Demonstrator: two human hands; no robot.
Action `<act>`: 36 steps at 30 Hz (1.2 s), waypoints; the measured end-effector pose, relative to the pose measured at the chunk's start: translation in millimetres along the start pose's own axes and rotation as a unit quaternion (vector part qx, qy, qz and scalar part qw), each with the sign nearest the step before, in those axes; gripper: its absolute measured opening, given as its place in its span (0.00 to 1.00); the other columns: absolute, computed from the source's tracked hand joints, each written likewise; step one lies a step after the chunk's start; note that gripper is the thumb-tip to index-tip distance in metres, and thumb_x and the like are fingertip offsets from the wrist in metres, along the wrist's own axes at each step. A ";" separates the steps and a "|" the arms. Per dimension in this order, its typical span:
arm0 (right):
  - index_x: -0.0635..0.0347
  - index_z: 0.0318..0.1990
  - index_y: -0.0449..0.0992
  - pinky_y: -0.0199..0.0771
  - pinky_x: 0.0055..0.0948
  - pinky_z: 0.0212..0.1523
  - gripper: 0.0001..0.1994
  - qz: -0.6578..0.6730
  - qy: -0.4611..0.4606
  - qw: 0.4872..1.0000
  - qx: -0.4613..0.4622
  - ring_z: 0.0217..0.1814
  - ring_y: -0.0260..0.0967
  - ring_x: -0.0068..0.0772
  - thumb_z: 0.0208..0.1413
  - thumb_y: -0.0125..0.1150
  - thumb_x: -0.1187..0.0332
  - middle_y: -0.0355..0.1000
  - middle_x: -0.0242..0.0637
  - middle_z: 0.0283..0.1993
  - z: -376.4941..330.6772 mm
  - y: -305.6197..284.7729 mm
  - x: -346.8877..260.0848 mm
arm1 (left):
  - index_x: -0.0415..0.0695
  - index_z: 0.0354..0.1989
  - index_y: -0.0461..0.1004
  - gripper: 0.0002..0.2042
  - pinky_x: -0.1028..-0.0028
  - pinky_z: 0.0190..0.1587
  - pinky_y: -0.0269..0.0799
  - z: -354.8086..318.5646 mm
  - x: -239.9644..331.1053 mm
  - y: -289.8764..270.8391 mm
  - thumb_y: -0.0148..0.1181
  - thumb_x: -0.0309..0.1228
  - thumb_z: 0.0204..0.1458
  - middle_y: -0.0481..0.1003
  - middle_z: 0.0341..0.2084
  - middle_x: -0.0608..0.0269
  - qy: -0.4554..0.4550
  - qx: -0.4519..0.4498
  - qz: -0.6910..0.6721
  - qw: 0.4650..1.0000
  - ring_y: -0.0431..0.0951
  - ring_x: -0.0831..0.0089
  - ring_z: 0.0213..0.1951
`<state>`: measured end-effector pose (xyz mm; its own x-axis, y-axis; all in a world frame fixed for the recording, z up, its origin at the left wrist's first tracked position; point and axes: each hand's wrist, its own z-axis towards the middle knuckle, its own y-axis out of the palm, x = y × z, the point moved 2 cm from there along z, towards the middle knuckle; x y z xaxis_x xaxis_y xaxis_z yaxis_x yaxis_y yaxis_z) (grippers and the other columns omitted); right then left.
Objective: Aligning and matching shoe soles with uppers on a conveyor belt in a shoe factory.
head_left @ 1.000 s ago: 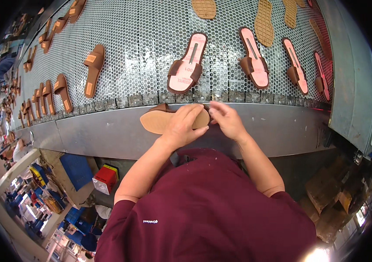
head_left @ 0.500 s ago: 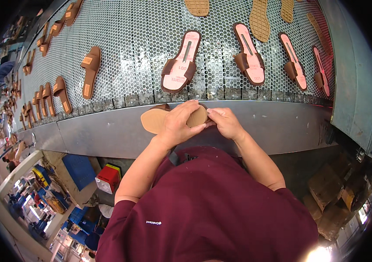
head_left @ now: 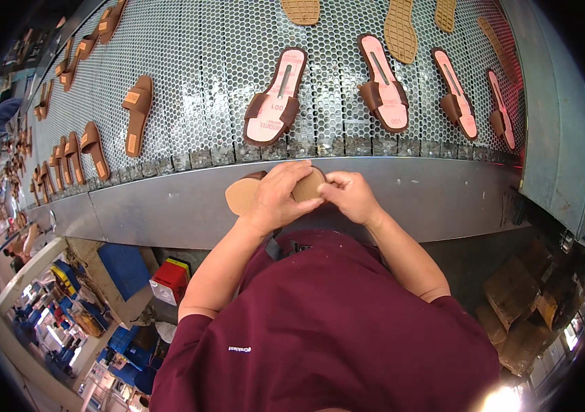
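Note:
Just over the metal ledge, a slide sandal [head_left: 243, 195] lies sideways in my hands, its tan underside up and a bit of brown strap showing at the far edge. My left hand [head_left: 280, 195] wraps round its middle, hiding that part. At the sandal's right end, my right hand [head_left: 347, 196] pinches the rim between thumb and curled fingers. Whether those fingers also hold something small cannot be seen. Beyond the ledge, a sandal with a pink-faced insole [head_left: 272, 122] and brown strap rests on the perforated conveyor [head_left: 203, 75].
Several more pink-faced pieces, such as one insole with strap [head_left: 392, 110], stand to the right, with tan soles [head_left: 401, 34] behind. Brown slides [head_left: 138, 113] line the left. The metal ledge [head_left: 429, 199] runs before me; a grey-green housing [head_left: 556, 117] bounds the right. Cardboard boxes [head_left: 512, 295] sit lower right.
The footwear on the conveyor has shifted slightly left. The sandal in my hands has moved a little to the right at its left end, and my right fingers have curled further at its rim.

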<state>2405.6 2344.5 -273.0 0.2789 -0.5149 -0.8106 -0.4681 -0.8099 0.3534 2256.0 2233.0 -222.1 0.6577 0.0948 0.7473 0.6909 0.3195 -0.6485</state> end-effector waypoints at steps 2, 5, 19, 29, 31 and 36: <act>0.68 0.39 0.80 0.72 0.20 0.33 0.13 -0.040 0.002 0.999 0.031 0.33 0.70 0.14 0.61 0.64 0.63 0.77 0.31 0.32 -2.5 3.1 0.1 | 0.39 0.50 0.74 0.31 0.62 0.52 0.76 -3.7 -2.5 6.4 0.80 0.32 0.34 0.79 0.47 0.51 0.008 0.008 0.006 1.000 0.80 0.54 0.48; 0.67 0.38 0.80 0.70 0.19 0.31 0.12 -0.055 0.009 0.997 0.053 0.31 0.69 0.13 0.59 0.67 0.65 0.77 0.29 0.30 -4.9 0.2 4.1 | 0.38 0.51 0.74 0.32 0.61 0.52 0.76 -3.9 3.9 9.7 0.79 0.34 0.35 0.78 0.48 0.51 -0.050 -0.016 -0.017 0.998 0.78 0.54 0.50; 0.69 0.45 0.80 0.71 0.20 0.36 0.11 0.033 -0.036 0.996 0.077 0.35 0.69 0.15 0.60 0.64 0.69 0.77 0.30 0.35 -15.6 -10.9 -15.8 | 0.37 0.41 0.80 0.20 0.73 0.34 0.74 5.5 9.0 -11.6 0.75 0.39 0.47 0.79 0.26 0.58 -0.355 -0.226 -0.120 0.899 0.77 0.75 0.28; 0.68 0.41 0.81 0.69 0.22 0.32 0.10 -0.149 -0.102 0.983 -0.007 0.32 0.66 0.14 0.59 0.65 0.68 0.75 0.30 0.31 -14.6 -23.4 -44.6 | 0.39 0.39 0.82 0.19 0.68 0.33 0.74 4.6 14.4 -11.5 0.74 0.42 0.46 0.80 0.27 0.54 -0.286 -0.182 -0.124 0.933 0.80 0.65 0.28; 0.68 0.41 0.81 0.68 0.22 0.31 0.10 -0.164 -0.103 0.981 -0.008 0.30 0.65 0.14 0.58 0.66 0.68 0.75 0.29 0.29 -13.5 -24.8 -43.6 | 0.40 0.39 0.82 0.19 0.68 0.34 0.74 3.1 14.5 -10.3 0.74 0.42 0.47 0.80 0.27 0.54 -0.293 -0.180 -0.126 0.930 0.80 0.63 0.28; 0.68 0.43 0.80 0.71 0.25 0.34 0.14 -0.199 -0.133 0.969 -0.055 0.33 0.69 0.19 0.56 0.70 0.64 0.76 0.32 0.33 -8.0 -21.4 -50.5 | 0.42 0.43 0.80 0.19 0.66 0.35 0.75 8.6 25.8 -24.2 0.73 0.40 0.46 0.80 0.30 0.54 -0.258 -0.147 -0.124 0.947 0.80 0.60 0.31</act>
<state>2408.2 2385.5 -235.8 0.1853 -0.0775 -0.9796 -0.2714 -0.9621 0.0247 2253.7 2235.8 -185.9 0.2831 0.5231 0.8039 0.9081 0.1234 -0.4001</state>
